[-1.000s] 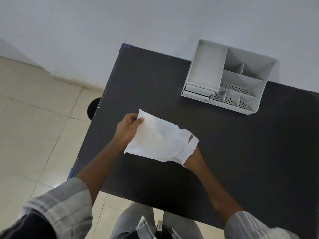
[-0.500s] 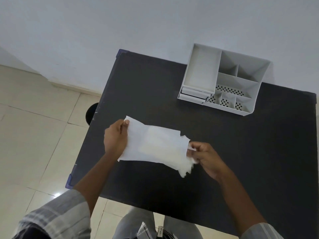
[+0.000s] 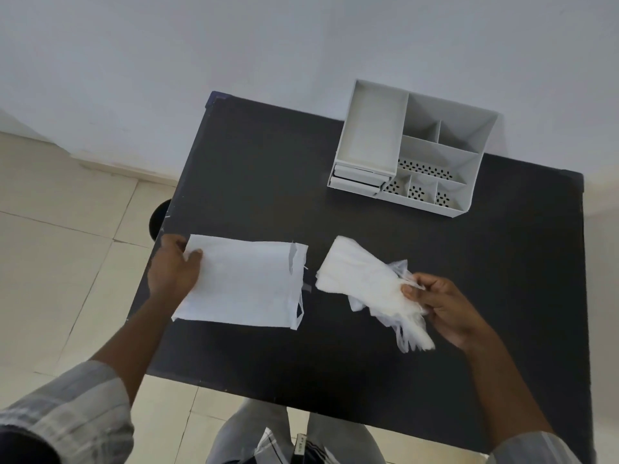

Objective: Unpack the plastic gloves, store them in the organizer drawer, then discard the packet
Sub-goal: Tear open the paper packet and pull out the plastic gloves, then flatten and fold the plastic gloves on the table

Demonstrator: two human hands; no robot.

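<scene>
The white packet (image 3: 244, 284) is held flat over the left of the black table (image 3: 268, 169), its torn end pointing right. My left hand (image 3: 174, 269) grips its left edge. A bundle of thin, translucent plastic gloves (image 3: 365, 283) is out of the packet, just to its right and apart from it. My right hand (image 3: 445, 306) pinches the gloves at their lower right end. The grey organizer (image 3: 415, 149) stands at the back right of the table, with its two small drawers (image 3: 358, 179) at the front left, both closed.
The organizer has several open compartments, some with perforated floors. A dark round object (image 3: 157, 219) sits on the tiled floor beside the table's left edge. A pale wall runs behind the table.
My right hand has pulled the gloves out of the packet's torn end and moved right. The packet stays in my left hand, now emptied and flat.
</scene>
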